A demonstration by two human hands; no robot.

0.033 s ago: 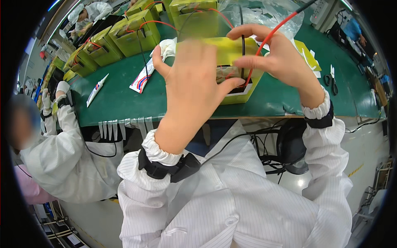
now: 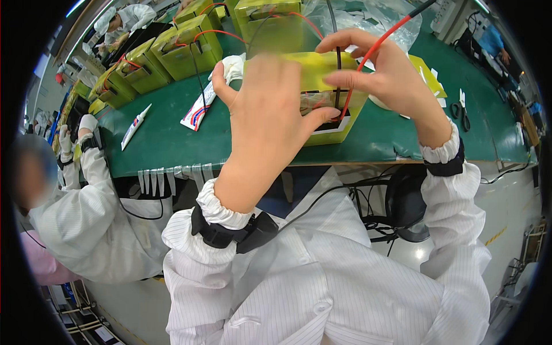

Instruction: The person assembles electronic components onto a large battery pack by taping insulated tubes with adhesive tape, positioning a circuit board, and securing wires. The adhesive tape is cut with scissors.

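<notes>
Green table [image 2: 486, 138], pale floor [image 2: 402, 264], tape [image 2: 154, 181] on near edge, open room by scissors [image 2: 464, 118], box [image 2: 322, 72] near that edge, left hand [image 2: 261, 115] over it, thumb spread, fingertips blurry, right hand [image 2: 391, 75] by black wire [image 2: 338, 63], thumb and finger apart

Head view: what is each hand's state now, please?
Left hand: spread open over the yellow boxy pack.
Right hand: curled beside the thin black cable; grip cannot be told.

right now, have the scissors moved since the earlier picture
No, the scissors lie in the same place against the green table's edge.
</notes>
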